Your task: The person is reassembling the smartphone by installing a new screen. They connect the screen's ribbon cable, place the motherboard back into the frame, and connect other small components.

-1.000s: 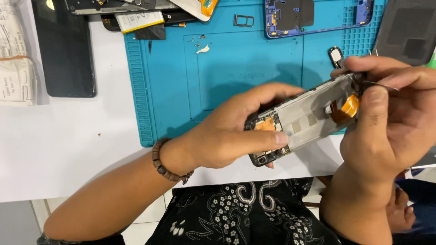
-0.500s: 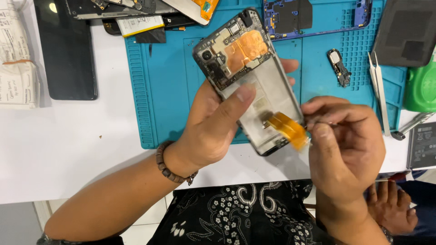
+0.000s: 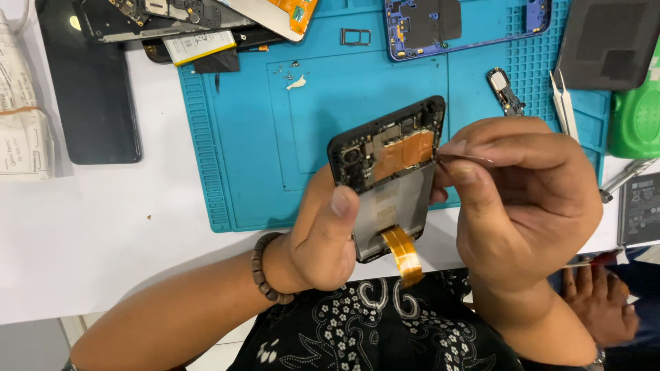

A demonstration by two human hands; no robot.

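My left hand [image 3: 323, 237] grips an opened phone body [image 3: 389, 172] from below, thumb on its left edge. The phone has a black frame, a copper-coloured patch over its board at the top, a bare grey bay below, and an orange flex cable [image 3: 404, 253] hanging from its lower end. My right hand [image 3: 526, 199] pinches a thin metal tool [image 3: 467, 158] whose tip touches the phone's upper right edge. Both hands hover above the near edge of the teal work mat [image 3: 261, 151].
On the mat lie a blue phone frame [image 3: 467, 24], a small sim tray [image 3: 356, 36], a small part [image 3: 506, 89], tweezers [image 3: 565, 103] and loose screws. A dark phone [image 3: 89, 89], dismantled phones [image 3: 179, 17], a grey pad [image 3: 608, 41], a green object [image 3: 636, 117] and a battery [image 3: 639, 209] surround it.
The phone has come down and turned more upright in my left hand. My right hand has moved from the flex cable up to the phone's upper right edge with the thin tool.
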